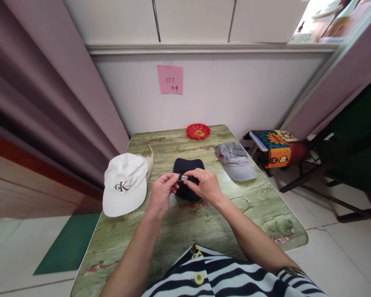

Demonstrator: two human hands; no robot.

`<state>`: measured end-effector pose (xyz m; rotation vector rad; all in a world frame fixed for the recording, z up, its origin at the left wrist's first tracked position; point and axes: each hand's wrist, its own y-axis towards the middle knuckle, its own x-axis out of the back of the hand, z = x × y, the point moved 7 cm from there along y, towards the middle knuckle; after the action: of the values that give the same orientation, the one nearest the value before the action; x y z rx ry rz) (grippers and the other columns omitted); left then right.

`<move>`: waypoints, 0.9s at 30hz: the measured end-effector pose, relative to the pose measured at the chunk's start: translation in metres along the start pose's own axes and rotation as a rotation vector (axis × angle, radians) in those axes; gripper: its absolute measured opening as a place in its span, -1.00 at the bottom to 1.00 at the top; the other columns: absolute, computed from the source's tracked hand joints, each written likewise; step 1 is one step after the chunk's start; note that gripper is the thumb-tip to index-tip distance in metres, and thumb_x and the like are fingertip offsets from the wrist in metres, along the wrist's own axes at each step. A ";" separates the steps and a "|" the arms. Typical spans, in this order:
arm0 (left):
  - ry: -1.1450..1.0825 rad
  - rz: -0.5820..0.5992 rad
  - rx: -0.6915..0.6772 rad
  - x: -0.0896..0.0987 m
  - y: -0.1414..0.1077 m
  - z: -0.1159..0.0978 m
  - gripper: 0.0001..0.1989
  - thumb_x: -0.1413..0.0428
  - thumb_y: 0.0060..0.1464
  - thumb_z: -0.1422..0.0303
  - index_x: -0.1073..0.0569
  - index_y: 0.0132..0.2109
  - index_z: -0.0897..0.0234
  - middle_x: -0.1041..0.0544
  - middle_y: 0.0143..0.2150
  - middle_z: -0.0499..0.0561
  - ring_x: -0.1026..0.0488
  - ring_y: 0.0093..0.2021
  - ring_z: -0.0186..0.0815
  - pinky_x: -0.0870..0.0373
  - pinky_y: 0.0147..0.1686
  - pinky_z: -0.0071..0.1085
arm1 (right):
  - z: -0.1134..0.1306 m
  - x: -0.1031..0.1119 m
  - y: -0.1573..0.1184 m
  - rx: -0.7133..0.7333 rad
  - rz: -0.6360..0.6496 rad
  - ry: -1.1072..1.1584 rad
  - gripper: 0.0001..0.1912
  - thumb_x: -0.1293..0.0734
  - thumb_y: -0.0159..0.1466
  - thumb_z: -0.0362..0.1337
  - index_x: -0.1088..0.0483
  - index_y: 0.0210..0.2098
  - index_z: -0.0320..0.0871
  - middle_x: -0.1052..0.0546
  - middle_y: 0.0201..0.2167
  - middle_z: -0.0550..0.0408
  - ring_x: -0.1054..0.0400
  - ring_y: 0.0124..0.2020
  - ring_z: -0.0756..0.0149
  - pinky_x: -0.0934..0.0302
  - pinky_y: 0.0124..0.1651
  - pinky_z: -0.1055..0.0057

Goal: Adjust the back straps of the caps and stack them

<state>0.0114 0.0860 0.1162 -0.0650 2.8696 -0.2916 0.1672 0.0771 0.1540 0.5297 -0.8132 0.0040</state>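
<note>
A dark navy cap (188, 165) lies on the table in front of me, its back strap with a small metal buckle (182, 177) raised between my hands. On the left side of the buckle, my left hand (164, 189) pinches the strap between thumb and fingers. From the right, my right hand (205, 185) pinches the strap at the buckle. Part of the cap is hidden behind my fingers. A white cap (123, 185) with black letters rests to the left of my left hand. To the right lies a grey cap (235, 161) with white lettering.
A red scalloped dish (198, 131) stands at the back of the green marbled table (250, 222). A pink note (170, 79) is stuck on the wall behind. Right of the table is a stool with a colourful cloth (276, 144), and a purple curtain (58, 82) hangs at left.
</note>
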 end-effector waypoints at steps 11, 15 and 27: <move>0.147 -0.028 -0.097 0.009 0.003 -0.005 -0.71 -0.30 -0.12 0.20 -0.50 -0.37 0.35 -0.41 -0.61 -0.09 -0.28 -0.63 -0.47 -0.16 -0.61 -0.55 | -0.002 -0.003 0.000 0.035 0.012 -0.027 -0.83 -0.36 0.27 -0.21 -0.52 -0.15 -0.04 -0.62 -0.24 0.09 -0.47 -0.23 0.30 -0.18 -0.17 0.42; 0.346 -0.023 -0.219 0.011 0.005 -0.021 -0.71 -0.26 -0.07 0.26 -0.52 -0.18 0.30 -0.53 -0.40 -0.04 -0.29 -0.61 -0.46 -0.17 -0.62 -0.53 | -0.001 -0.004 0.000 0.081 0.019 -0.046 -0.83 -0.35 0.29 -0.20 -0.52 -0.15 -0.05 -0.61 -0.25 0.08 -0.46 -0.23 0.30 -0.16 -0.18 0.42; 0.709 0.329 -0.400 -0.032 0.003 -0.037 -0.68 -0.09 -0.04 0.51 -0.59 -0.14 0.18 -0.56 -0.23 0.04 -0.43 -0.39 -0.28 -0.34 -0.39 -0.43 | 0.000 -0.005 -0.005 0.186 0.006 -0.146 -0.79 -0.31 0.33 -0.19 -0.49 -0.09 -0.08 -0.60 -0.22 0.04 -0.44 -0.24 0.27 -0.13 -0.18 0.37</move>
<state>0.0327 0.0987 0.1588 0.5343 3.5024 0.4124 0.1650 0.0734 0.1484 0.7091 -0.9627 0.0478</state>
